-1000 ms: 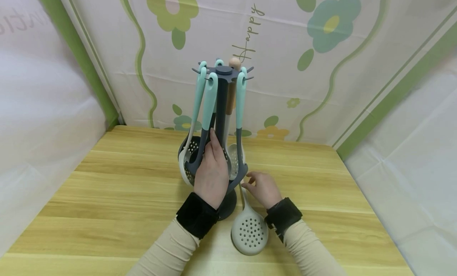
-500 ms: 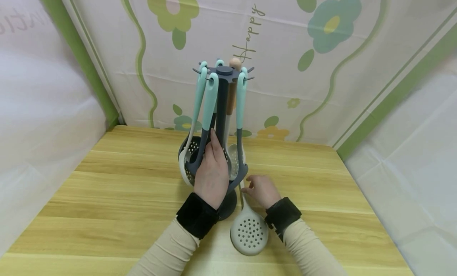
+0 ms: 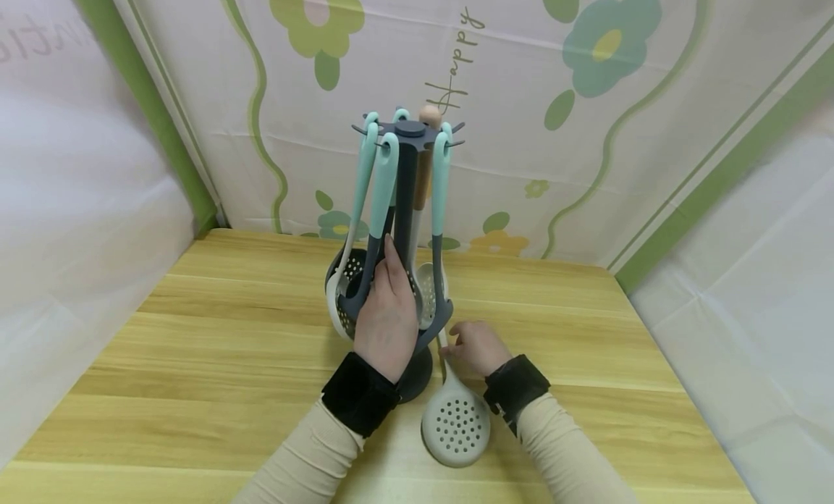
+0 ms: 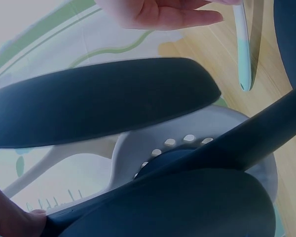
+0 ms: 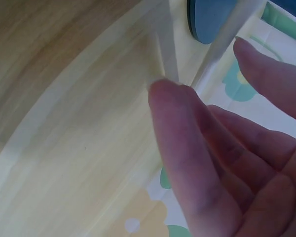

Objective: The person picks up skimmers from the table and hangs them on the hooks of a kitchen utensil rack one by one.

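A dark utensil stand (image 3: 405, 192) with several hanging kitchen tools stands upright on the table. My left hand (image 3: 386, 330) reaches in among the tools and holds the stand's dark pole; part of the grip is hidden by hanging tools. In the left wrist view, part of the hand (image 4: 12, 215) lies against the dark shaft. To the right of the stand's base, a grey skimmer (image 3: 456, 426) lies with its holed bowl toward me. Its turquoise-ended handle (image 4: 243, 61) points away. My right hand (image 3: 481, 347) is at this handle, thumb and fingers loosely bent and apart; contact is hard to make out.
Around the pole hang turquoise-handled tools (image 3: 384, 185), a wooden-handled one (image 3: 422, 185) and a white slotted spoon (image 3: 426, 294). The wooden tabletop (image 3: 215, 359) runs back to a flowered curtain (image 3: 508, 156), with white fabric sides (image 3: 749, 272).
My right hand has shifted slightly toward me along the skimmer's handle. The skimmer has moved barely, if at all. My left hand and the stand stay in place.
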Tool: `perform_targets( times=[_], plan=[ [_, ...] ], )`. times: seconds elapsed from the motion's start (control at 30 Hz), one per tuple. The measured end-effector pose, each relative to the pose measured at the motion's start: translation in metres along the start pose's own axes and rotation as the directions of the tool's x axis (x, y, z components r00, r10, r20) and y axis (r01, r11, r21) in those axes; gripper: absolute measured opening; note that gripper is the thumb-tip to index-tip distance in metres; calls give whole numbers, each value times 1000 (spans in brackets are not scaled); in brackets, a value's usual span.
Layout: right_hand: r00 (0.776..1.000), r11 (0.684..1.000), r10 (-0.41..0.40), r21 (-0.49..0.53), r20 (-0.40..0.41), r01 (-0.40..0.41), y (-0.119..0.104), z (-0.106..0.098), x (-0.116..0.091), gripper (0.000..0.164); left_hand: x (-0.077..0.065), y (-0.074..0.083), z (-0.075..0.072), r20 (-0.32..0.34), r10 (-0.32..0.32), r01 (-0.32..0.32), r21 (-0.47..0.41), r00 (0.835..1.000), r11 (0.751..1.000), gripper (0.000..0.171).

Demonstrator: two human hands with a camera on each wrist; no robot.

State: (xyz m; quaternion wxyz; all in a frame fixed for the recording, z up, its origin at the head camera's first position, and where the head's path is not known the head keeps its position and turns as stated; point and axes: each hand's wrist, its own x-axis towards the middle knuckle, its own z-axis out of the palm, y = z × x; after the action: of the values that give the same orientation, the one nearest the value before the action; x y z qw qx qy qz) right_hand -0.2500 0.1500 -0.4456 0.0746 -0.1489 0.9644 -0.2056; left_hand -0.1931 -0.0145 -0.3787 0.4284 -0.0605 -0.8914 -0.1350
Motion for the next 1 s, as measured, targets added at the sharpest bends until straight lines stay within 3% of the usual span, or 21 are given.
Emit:
perform_targets(
  times=[0.33, 0.6, 0.87, 1.0],
  plan=[
    [998, 1000, -12, -10, 55, 13, -3, 2, 4, 32, 0, -1, 0, -7, 10, -10, 18, 1000, 1000, 56],
    [989, 993, 49, 104, 141, -64, -4, 3, 5, 34, 0, -1, 0, -24, 28, -27, 39, 999, 999, 55],
    [983, 975, 45, 206, 178, -82, 2, 3, 4, 19, 1, -1, 1, -5, 26, -26, 46, 1000, 999, 57],
    [980, 968, 57, 231, 192, -102, 4, 4, 5, 21, 1, -1, 1, 3, 21, -21, 57, 1000, 998, 58]
  ],
)
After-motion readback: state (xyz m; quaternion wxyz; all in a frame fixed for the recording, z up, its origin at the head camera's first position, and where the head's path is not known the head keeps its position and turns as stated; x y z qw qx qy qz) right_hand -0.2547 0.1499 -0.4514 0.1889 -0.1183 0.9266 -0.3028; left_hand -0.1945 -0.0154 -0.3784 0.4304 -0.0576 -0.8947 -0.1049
